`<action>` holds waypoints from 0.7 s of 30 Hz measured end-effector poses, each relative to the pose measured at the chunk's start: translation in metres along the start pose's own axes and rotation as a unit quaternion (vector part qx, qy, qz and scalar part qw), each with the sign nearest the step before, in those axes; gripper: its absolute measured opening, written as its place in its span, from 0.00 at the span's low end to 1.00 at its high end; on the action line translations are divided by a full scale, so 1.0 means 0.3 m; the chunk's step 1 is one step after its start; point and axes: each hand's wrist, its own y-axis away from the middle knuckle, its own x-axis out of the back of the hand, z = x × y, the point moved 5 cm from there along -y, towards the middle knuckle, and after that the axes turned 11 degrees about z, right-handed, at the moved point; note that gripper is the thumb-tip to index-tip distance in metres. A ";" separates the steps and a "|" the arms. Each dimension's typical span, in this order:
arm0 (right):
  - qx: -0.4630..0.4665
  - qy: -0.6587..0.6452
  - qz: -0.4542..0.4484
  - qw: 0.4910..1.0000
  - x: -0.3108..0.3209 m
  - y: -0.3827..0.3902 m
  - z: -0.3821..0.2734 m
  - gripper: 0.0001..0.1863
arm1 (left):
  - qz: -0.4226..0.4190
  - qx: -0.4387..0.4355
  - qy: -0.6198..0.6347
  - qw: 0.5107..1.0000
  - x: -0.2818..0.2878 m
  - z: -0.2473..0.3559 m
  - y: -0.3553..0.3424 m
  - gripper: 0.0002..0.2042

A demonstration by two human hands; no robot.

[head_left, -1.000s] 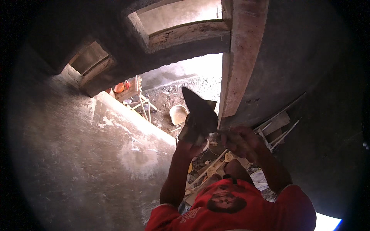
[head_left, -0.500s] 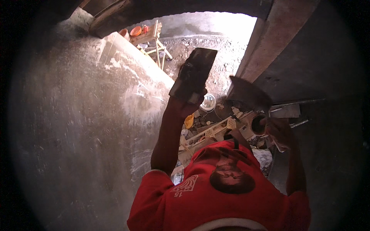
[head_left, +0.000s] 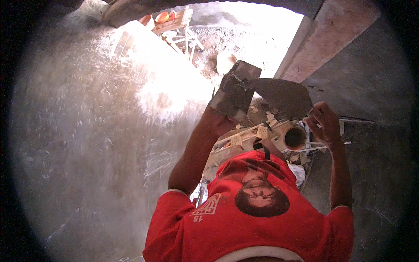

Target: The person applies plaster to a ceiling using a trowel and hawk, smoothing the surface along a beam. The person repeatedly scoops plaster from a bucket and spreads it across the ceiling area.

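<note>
Two tools now meet in the head view: half a second ago the trowel (head_left: 283, 97) was well apart from the board (head_left: 232, 95), off to the right, and now its far end overlaps the board's right edge, though whether they touch I cannot tell. That seems to bring both hands' work together at the board, whose top looks rough and grey. The trowel's long axis runs mostly sideways, its blade pointing left and slightly away from the body, out from the right hand (head_left: 324, 123). Those fingers are curled at the handle end, the handle itself largely hidden. The board sits ahead of the chest, its long axis slanting from the left hand (head_left: 221, 123) up and away to the right; the left fingers grasp its near end. Beyond the trowel's near edge, lower down, stands a round bucket (head_left: 295, 139).
</note>
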 end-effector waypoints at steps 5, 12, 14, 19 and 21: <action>0.043 -0.048 0.004 0.998 -0.049 0.028 0.029 0.19 | 0.000 0.020 0.036 0.999 0.003 -0.033 -0.050 0.18; -0.073 -0.152 -0.017 0.985 -0.126 0.074 0.090 0.19 | 0.012 0.013 0.051 0.999 -0.007 -0.082 -0.100 0.19; -0.103 -0.183 0.010 0.978 -0.099 0.037 0.048 0.18 | 0.006 0.015 0.060 0.998 -0.012 -0.095 -0.112 0.18; 0.105 0.049 0.153 0.981 -0.086 0.002 0.070 0.17 | -0.006 -0.195 -0.299 0.934 -0.046 -0.043 -0.066 0.16; -0.021 -0.004 0.129 0.991 -0.073 -0.069 0.028 0.17 | 0.010 -0.408 -0.588 0.698 -0.089 0.013 -0.006 0.16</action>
